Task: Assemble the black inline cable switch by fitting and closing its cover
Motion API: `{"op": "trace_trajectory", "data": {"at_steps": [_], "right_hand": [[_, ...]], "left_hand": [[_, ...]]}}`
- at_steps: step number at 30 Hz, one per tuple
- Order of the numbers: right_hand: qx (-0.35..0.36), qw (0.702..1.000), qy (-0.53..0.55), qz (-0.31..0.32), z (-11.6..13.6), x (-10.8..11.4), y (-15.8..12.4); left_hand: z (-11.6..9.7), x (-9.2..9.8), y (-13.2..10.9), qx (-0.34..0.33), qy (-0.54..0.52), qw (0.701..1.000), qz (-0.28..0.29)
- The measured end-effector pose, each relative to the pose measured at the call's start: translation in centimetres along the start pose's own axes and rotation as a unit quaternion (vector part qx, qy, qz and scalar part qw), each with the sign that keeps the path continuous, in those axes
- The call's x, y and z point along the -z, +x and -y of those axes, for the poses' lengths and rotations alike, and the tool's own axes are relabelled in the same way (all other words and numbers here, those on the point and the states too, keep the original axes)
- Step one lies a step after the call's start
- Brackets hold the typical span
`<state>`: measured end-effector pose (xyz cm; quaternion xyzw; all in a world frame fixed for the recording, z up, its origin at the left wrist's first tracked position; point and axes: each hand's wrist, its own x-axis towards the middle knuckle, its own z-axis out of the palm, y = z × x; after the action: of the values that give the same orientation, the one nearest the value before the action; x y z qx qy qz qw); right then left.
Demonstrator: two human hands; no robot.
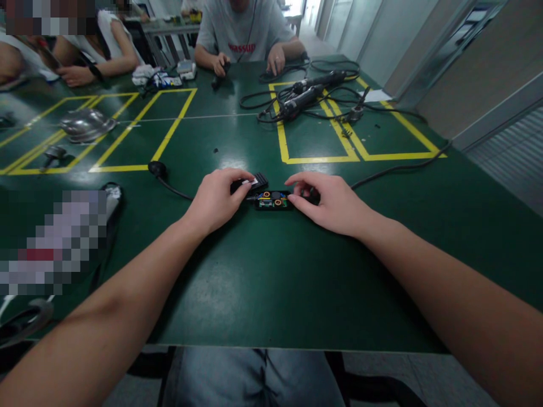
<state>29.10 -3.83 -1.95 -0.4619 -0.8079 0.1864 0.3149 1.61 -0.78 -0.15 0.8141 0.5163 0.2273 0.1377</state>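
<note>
An opened black plastic casing [274, 207] lies on the green table in front of me, with a circuit board, copper-coloured coils and coloured wires showing inside. Just behind it is a black ribbed cover [260, 180]. My left hand [220, 195] is closed at the cover's left part, thumb and fingertips on it near a white label. At the casing's right end, my right hand [328, 200] is curled around the black cable where it enters, its thumb tip touching the casing edge. The fingers partly hide both cable ends.
A black plug [157, 168] ends the left cable; another cable [403, 168] runs off right. Black handheld tools [301, 102] with coiled cords lie beyond, among yellow tape lines. A metal bowl-like part [87, 124] sits far left, a blurred-out object [59, 237] nearer. People sit opposite.
</note>
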Motion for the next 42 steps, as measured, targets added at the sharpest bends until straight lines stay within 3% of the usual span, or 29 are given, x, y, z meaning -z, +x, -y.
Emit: {"op": "trace_trajectory", "data": {"at_steps": [12,23,28,34,42], "right_hand": [[-0.014,1.0,0.001,0.01,0.3,0.1,0.0],[-0.021,1.0,0.006,0.0,0.2,-0.2,-0.1],[-0.027,0.999,0.018,-0.023,-0.2,-0.7,-0.3],[-0.001,1.0,0.005,-0.029,-0.1,-0.6,-0.3],[0.016,1.0,-0.022,0.006,-0.4,-0.4,-0.1]], "left_hand": [[1.3,0.4,0.5,-0.007,-0.049,0.999,0.011],[0.7,0.0,-0.2,-0.025,-0.035,0.999,-0.013],[0.1,0.4,-0.7,-0.088,-0.037,0.994,-0.046],[-0.5,0.4,-0.9,-0.185,-0.041,0.979,0.071],[-0.2,0.1,-0.8,-0.18,-0.044,0.98,0.078]]}}
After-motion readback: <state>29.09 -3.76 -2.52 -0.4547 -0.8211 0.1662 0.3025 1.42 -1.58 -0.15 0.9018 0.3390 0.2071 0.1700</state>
